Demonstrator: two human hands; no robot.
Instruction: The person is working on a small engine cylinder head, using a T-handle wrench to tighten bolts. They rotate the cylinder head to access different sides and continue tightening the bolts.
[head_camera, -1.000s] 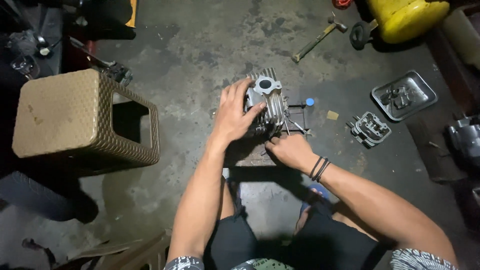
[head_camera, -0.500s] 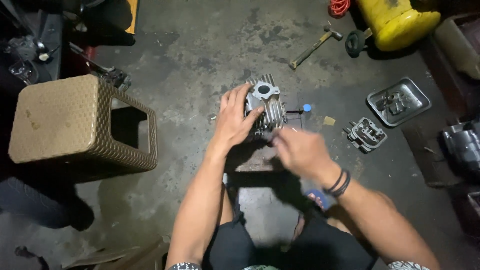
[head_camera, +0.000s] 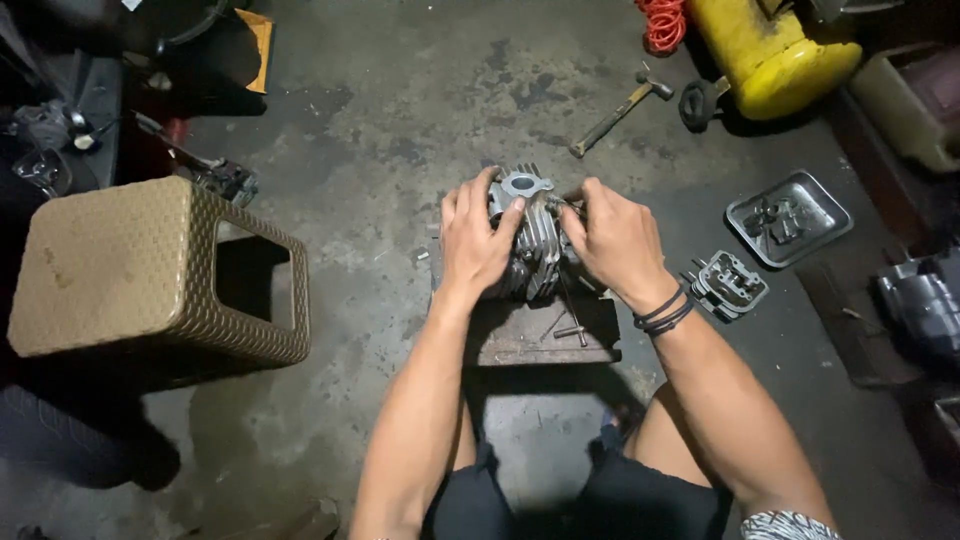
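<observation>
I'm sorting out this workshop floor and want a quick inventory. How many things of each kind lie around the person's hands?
Finned engine cylinder head, held by left hand and right hand: 1
Smaller finned engine part: 1
Metal tray of small parts: 1
Hammer: 1
Yellow tank: 1
Orange coiled hose: 1
Woven stool: 1
Total: 7

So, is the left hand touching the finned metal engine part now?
Touching. The head view shows the left hand laid flat on the finned engine part, its fingers wrapping over the fins with no gap visible.
</observation>
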